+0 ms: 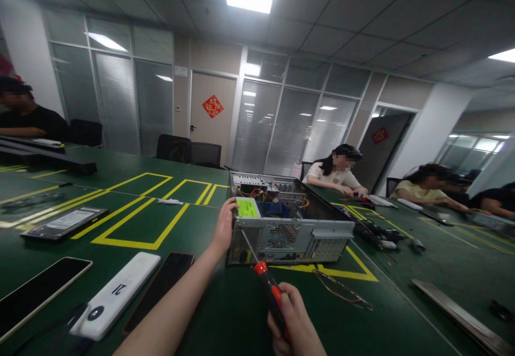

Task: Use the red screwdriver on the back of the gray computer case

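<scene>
An open desktop computer case lies on its side, its rear panel facing me. My left hand grips the case's left rear corner, beside the power supply with its bright green label. My right hand is wrapped around the red and black handle of a screwdriver. The screwdriver's shaft points up and left to the rear panel, its tip at the power supply's mesh grille. I cannot tell whether the tip sits in a screw. Cables and boards show inside the case.
On the green table left are a hard drive, a white power bank and two dark phones. Glasses lie right, near a metal panel and black cables. Several people sit around the table.
</scene>
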A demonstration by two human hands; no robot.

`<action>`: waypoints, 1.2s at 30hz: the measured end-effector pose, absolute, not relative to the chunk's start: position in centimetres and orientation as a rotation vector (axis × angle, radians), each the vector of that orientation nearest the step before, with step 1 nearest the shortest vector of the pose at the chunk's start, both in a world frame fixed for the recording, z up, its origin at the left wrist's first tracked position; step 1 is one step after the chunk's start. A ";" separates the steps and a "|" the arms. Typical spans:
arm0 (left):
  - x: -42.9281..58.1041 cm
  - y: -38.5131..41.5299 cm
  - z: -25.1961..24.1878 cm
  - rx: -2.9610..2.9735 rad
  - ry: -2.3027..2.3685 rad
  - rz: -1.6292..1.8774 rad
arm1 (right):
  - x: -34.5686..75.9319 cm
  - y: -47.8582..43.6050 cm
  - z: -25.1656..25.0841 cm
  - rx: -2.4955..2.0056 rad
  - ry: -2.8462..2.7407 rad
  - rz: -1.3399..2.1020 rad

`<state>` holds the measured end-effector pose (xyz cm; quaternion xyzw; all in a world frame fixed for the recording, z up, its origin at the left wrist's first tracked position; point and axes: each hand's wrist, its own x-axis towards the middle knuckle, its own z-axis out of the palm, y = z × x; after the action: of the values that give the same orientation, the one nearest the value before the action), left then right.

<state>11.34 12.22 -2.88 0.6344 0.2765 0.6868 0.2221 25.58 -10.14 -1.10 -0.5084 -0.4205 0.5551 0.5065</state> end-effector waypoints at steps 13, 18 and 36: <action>11.1 12.0 -2.8 1.758 0.783 1.863 | 25.0 -8.9 -1.4 -0.696 -0.563 2.123; 11.2 12.0 -2.7 1.756 0.783 1.867 | 25.5 -9.5 -1.2 -0.739 -0.641 2.103; 11.2 12.0 -2.7 1.748 0.773 1.871 | 25.7 -8.9 -0.8 -0.685 -0.548 2.142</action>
<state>11.17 12.00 -2.74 0.6358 0.2811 0.6805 0.2314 25.73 -8.93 -0.75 -0.2709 -0.2169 0.8474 0.4019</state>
